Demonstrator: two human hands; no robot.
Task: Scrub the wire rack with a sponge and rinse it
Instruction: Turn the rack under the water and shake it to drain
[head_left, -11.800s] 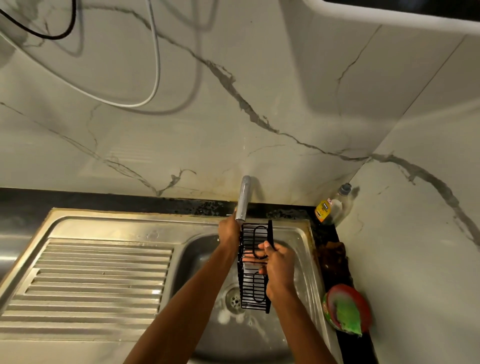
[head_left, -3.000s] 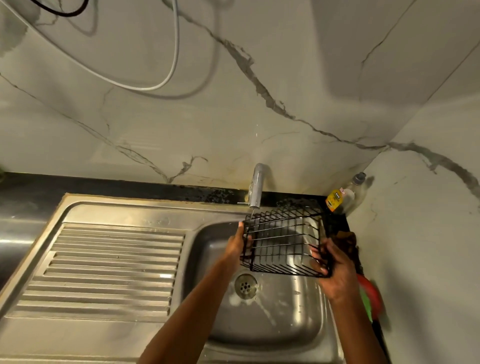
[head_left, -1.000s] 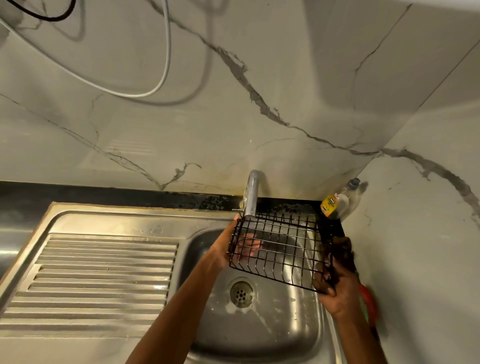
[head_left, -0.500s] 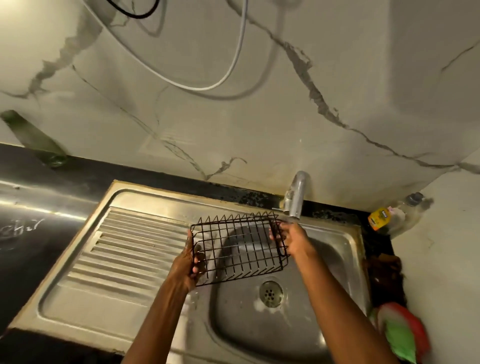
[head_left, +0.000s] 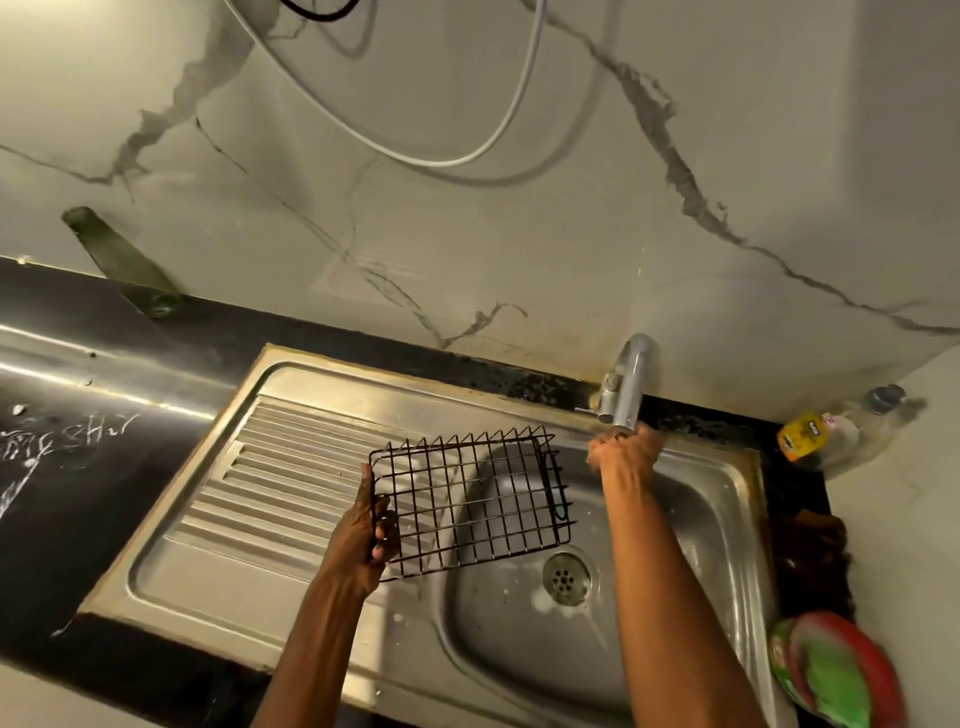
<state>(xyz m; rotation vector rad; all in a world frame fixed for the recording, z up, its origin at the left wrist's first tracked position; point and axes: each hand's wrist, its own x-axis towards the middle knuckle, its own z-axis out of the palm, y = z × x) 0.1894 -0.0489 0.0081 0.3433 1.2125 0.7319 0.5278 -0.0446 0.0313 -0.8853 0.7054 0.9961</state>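
Black stone counter (head_left: 78, 493) carrying inset stainless steel sink (head_left: 322, 566) with ribbed drainboard; clear bottle with yellow label (head_left: 826, 436) lying at back right corner, red bowl holding green sponge (head_left: 841, 675) front right.

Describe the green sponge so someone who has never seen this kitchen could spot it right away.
Start at the steel sink and go to its near right corner. On the dark counter there sits a red dish. The green sponge lies in it, the only bright green thing nearby.

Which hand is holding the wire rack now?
The left hand, gripping the wire rack's left edge; the right hand is up at the tap.
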